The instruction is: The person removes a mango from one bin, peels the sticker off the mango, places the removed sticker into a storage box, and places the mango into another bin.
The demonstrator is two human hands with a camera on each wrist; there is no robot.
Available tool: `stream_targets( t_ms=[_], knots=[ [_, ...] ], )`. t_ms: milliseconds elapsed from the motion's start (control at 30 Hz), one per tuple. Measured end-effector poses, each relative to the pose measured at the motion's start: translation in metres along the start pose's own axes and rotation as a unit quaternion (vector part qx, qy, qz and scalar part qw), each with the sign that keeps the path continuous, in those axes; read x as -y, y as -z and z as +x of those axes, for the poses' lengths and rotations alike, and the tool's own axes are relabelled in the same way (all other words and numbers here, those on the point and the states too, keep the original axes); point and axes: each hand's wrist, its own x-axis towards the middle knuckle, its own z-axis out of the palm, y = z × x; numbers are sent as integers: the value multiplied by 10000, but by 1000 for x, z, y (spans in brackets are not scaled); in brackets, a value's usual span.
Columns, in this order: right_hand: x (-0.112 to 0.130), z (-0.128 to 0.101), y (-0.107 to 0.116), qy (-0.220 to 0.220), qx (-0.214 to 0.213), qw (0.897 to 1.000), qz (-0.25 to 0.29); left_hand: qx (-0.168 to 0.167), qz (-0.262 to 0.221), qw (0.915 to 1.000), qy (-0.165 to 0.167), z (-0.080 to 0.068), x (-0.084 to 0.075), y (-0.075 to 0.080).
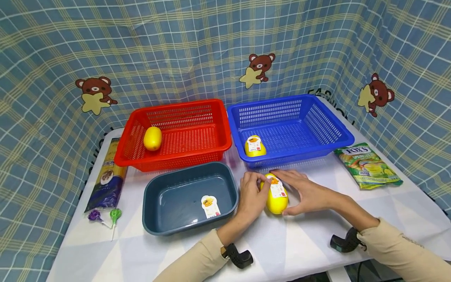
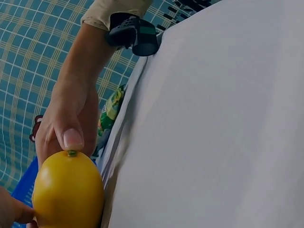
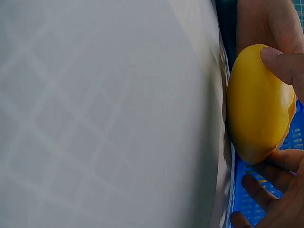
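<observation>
A yellow mango [image 1: 276, 204] with a white picture label [image 1: 278, 190] on its upper side is between both hands over the table's front half. My right hand [image 1: 310, 192] grips it by its ends, thumb at the near end and fingers at the far one. In the left wrist view that thumb presses beside the mango's green stem [image 2: 71, 153]. From the other side my left hand [image 1: 251, 197] holds the mango, its thumb at the label's edge and its fingers bent. Another mango label [image 1: 211, 207] lies in the dark teal tub [image 1: 169, 203], left of my left hand.
The red basket [image 1: 183, 162] at the back left holds an unlabelled mango [image 1: 152, 138]. Beside it, the blue basket [image 1: 299, 150] contains a labelled mango [image 1: 255, 149]. A pasta packet [image 1: 107, 178] and two lollipops [image 1: 115, 214] lie left; a green FOX'S bag [image 1: 368, 166] lies right.
</observation>
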Motion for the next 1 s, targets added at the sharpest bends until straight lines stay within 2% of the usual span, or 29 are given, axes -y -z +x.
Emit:
stream_targets(
  t_ms=[300, 400, 500, 667, 767, 1000],
  knots=[
    [2, 0, -1, -78, 4, 9999, 64, 0, -250, 9997, -13, 0, -3, 1],
    [2, 1, -1, -127, -27, 9999, 80, -22, -468, 9986, -261, -4, -8, 2],
    [3, 2, -1, -135, -98, 9998, 46, 52, -698, 9952, -691, -9, -13, 4],
    [3, 2, -2, -70, -113, 9999, 2, 368, -665, 9875, -1378, -20, -19, 15],
    [3, 2, -2, -103, -95, 9999, -19, 431, -651, 9847, -1560, -24, -18, 23],
    [5, 2, -4, -148, -97, 9998, -121, 332, -1009, 9819, -1568, -29, -9, 33]
  ],
)
